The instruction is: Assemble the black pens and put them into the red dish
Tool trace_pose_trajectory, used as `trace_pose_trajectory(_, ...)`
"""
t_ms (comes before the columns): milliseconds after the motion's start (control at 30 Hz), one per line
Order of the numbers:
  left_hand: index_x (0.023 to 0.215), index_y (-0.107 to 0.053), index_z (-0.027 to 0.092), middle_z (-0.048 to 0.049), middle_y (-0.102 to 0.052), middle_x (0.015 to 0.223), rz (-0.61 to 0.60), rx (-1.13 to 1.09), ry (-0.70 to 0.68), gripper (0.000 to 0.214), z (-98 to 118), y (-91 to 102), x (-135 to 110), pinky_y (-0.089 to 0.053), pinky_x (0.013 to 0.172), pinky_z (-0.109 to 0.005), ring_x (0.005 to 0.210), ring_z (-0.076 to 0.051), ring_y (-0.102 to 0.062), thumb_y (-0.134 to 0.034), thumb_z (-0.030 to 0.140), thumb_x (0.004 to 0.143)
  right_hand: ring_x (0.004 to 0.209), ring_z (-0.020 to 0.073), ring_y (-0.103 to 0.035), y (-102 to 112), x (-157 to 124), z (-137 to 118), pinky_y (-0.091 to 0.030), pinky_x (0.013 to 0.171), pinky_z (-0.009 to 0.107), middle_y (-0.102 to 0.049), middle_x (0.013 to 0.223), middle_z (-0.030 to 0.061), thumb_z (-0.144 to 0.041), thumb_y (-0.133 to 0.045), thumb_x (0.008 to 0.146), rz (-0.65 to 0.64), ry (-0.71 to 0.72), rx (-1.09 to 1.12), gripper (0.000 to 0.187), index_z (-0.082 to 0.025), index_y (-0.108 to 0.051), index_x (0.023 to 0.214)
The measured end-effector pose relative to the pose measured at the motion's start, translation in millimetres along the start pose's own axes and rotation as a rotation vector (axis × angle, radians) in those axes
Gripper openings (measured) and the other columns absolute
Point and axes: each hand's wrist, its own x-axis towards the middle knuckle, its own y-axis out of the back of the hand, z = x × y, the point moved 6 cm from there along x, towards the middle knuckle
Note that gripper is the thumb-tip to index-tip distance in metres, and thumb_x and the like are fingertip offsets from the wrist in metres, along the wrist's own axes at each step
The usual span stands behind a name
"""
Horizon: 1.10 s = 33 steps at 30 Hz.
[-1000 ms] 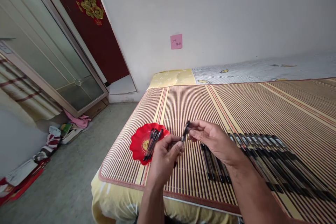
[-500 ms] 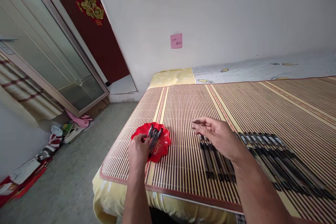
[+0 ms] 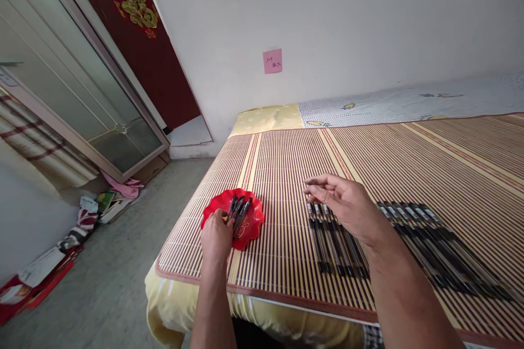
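Observation:
Several black pens [image 3: 241, 211] lie in a bunch on a red plate with a scalloped rim [image 3: 258, 219]. My left hand [image 3: 216, 237] is over the plate's near left side, its thumb and fingers closed on a pen at the edge of the bunch. Out to the right, my right hand [image 3: 347, 202] hovers above a row of pens [image 3: 327, 240] laid side by side. Its fingers are curved and apart from the thumb, with nothing visible between them. The row continues beyond my right forearm as more pens [image 3: 434, 245], partly covered by it.
A striped bamboo mat [image 3: 286, 169] covers the bed, with a yellow sheet [image 3: 176, 300] hanging at the near edge. A pink note [image 3: 272, 61] is stuck to the wall. Books and cloths [image 3: 85, 212] lie on the floor at left, near a glass-panelled door [image 3: 102, 76].
My right hand has shifted slightly right, uncovering more of the pens beneath it. My left hand stays at the plate, and the pens there have moved a little. The view has shifted slightly.

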Motion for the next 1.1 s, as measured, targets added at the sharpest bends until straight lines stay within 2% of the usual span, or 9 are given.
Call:
trace_pose_trajectory(300,0.111,-0.067,0.015,-0.0125,-0.077,0.105,-0.043,0.015,-0.047,0.028,-0.2,-1.9,-2.8,-0.048,0.081,-0.034,0.101,-0.029,-0.071,-0.074,0.027,0.087,0.082,0.0197,-0.072,1.2,1.5,-1.3,-0.059,0.083,0.039,-0.075,0.094,0.0085,-0.048,-0.07,0.09,0.006,0.006,0.002,0.034,-0.018,-0.073,0.105)
trace_pose_trajectory(533,0.116,-0.066,0.013,-0.0154,-0.077,0.108,-0.038,0.011,-0.012,0.023,1.9,-1.4,-3.2,-0.05,0.083,-0.036,0.104,-0.03,-0.072,-0.057,0.024,0.097,0.087,0.0206,-0.072,-0.4,0.0,3.2,-0.06,0.086,0.04,-0.076,0.1,0.009,-0.048,-0.07,0.091,-0.021,-0.013,-0.004,0.034,-0.019,-0.072,0.109)
trace_pose_trajectory(733,0.131,-0.058,0.015,-0.0158,-0.074,0.119,-0.059,-0.008,-0.038,0.047,4.0,-0.9,-5.9,-0.05,0.087,-0.037,0.109,-0.031,-0.07,-0.072,0.026,0.087,0.087,0.0212,-0.073,0.7,-0.1,1.9,-0.059,0.088,0.043,-0.076,0.101,0.0096,-0.051,-0.07,0.091,-0.019,-0.017,-0.027,0.036,-0.019,-0.073,0.108)
trace_pose_trajectory(800,0.134,-0.056,0.014,-0.0167,-0.073,0.121,-0.051,-0.016,-0.039,0.051,5.5,-0.6,-6.8,-0.05,0.09,-0.038,0.112,-0.031,-0.069,-0.073,0.023,0.086,0.088,0.0213,-0.073,0.5,-0.4,1.9,-0.06,0.088,0.044,-0.076,0.101,0.0094,-0.051,-0.07,0.091,-0.025,-0.022,-0.022,0.036,-0.019,-0.073,0.11)
trace_pose_trajectory(1100,0.124,-0.06,0.015,-0.0157,-0.076,0.115,-0.038,-0.008,0.0,0.027,9.6,-1.2,-6.8,-0.052,0.088,-0.038,0.11,-0.031,-0.071,-0.054,0.021,0.098,0.088,0.021,-0.073,0.1,0.9,5.2,-0.062,0.085,0.041,-0.075,0.103,0.0096,-0.049,-0.071,0.091,-0.032,-0.007,0.008,0.036,-0.019,-0.073,0.111)
